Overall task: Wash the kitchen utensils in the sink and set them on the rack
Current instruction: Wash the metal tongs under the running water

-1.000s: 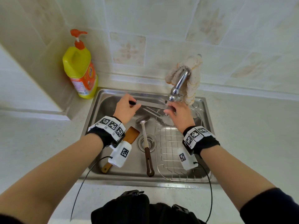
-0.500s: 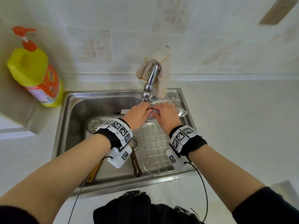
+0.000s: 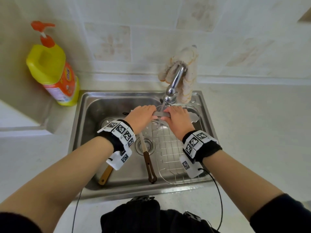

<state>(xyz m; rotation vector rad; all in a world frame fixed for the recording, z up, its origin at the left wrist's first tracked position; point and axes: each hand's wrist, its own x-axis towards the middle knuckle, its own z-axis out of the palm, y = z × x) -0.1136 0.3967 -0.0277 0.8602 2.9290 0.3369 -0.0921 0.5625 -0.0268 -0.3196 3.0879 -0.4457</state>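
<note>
Since a second ago your left hand has slid in beside your right hand, both gripping the flat metal utensil. It lies level, long axis left to right, under running water over the sink.

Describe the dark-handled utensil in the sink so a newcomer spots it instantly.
Start at the steel sink and find the round drain in its floor. The ladle lies across that drain, its handle pointing at the near rim. Its handle is dark brown, unlike the pale wooden spatula handle to its left.

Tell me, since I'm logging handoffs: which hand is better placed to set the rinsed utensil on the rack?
Probably the right hand: it grips the metal utensil directly above the wire rack; the left hand is over the open basin.
</note>
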